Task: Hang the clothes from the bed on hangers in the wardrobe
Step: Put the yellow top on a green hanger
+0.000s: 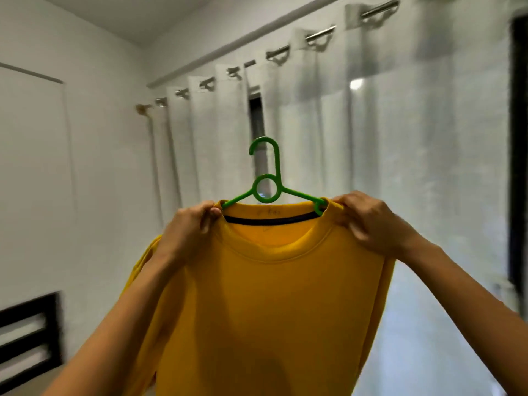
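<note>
The yellow crew-neck shirt (271, 295) fills the lower frame nearest the camera, held up at chest height in front of the person and already threaded on a hanger. It is not yet in the wardrobe, which is out of view.

At the left, the left hand (188, 224) pinches the shoulder seam beside the collar. Between the hands, the green plastic hanger (267, 190) rises from the neckline with its hook free. The right hand (368, 221) grips the other shoulder, fingers curled over the cloth and hanger arm.

The knit looks soft, light and limp, so it will likely sag or slide off the smooth arms if tilted. The stiff hanger neck, under the hook, seems the better hold for carrying.

White curtains (400, 138) hang behind.
</note>
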